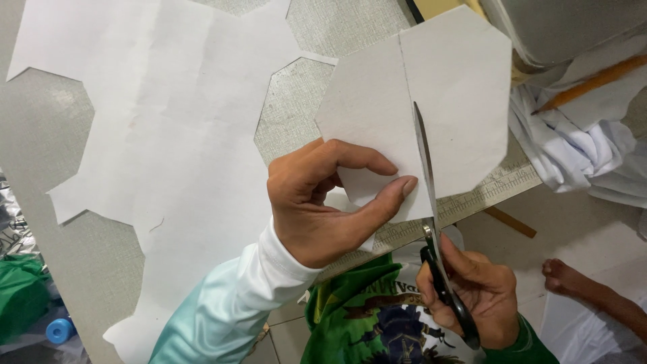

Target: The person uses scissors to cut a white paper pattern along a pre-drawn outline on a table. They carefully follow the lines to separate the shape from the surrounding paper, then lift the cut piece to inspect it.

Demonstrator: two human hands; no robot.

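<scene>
The right hand (472,293), nearest the lens, is closed through the handles of black-handled scissors (435,222), blades partly into a grey card polygon (445,87). The left hand (323,202) pinches that card's lower edge between thumb and forefinger. The card hangs over the table's near edge, above a ruler strip (499,185). A white cut-out sheet (175,135) covers the table (303,108) to the left; white cloth (579,148) lies off the right corner.

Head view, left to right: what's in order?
Blue cylinder → large white paper sheet with cut-out notches → left hand pinching the grey octagonal card piece → black-handled scissors in right hand → crumpled white cloth.
</scene>
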